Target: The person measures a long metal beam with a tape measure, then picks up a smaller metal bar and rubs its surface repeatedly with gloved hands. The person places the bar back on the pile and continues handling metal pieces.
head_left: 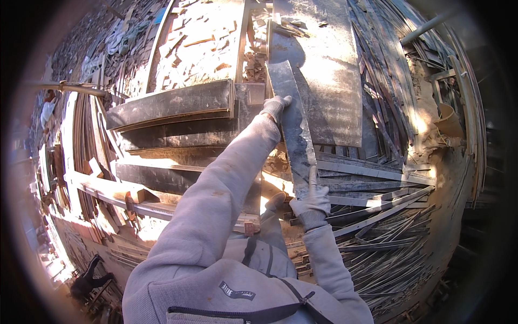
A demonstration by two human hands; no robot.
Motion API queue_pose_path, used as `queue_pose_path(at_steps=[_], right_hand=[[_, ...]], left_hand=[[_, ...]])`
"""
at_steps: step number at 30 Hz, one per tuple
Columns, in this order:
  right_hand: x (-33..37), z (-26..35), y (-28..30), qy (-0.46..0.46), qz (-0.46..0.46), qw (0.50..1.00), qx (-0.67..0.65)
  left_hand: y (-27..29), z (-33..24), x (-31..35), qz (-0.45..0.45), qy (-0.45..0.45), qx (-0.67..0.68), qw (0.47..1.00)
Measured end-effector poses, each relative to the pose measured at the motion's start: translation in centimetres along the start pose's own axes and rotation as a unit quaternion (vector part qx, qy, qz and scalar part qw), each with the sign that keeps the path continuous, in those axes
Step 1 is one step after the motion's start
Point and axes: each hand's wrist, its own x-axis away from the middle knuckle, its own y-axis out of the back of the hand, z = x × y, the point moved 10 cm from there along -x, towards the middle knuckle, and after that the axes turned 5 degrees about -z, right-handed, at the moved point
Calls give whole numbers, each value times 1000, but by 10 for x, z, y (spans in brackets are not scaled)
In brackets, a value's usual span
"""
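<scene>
A long, narrow grey board (298,132) with a rough, worn edge and pale patches lies between my two gloved hands, pointing away from me. My left hand (276,107) grips its left edge towards the far end, fingers wrapped round. At the near end my right hand (312,204) holds the board, with the index finger stretched along its surface. Both hands wear light knitted gloves. Under and beyond the board is a large flat panel (332,86), part sunlit and part in shadow.
Dark boards (172,103) are stacked at the left, with a squared timber (110,188) nearer me. Wood scraps (199,46) cover the ground beyond. Long strips (372,181) and thin slats (383,264) pile up at the right. A pole (426,29) juts in at far right.
</scene>
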Motion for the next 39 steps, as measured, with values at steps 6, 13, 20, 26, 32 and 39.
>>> queue_pose_path(at_steps=[6,13,20,26,32,39], right_hand=[[5,15,0,-5,8,1000,9],[11,25,4,-18,48,998,-20],[6,33,-3,-32,46,998,-27],[2,58,13,-52,40,997,-42],[18,54,4,-23,46,984,-170],[103,-25,-19,264,-113,840,-460]], left_hand=[[4,-12,-26,-35,-40,-107,993],[9,-16,-44,-47,-39,-174,983],[7,-22,-60,-6,-62,-246,967],[4,-40,-74,36,-63,-231,970],[19,-60,19,-2,-61,-42,997],[3,-21,190,292,-260,252,885]])
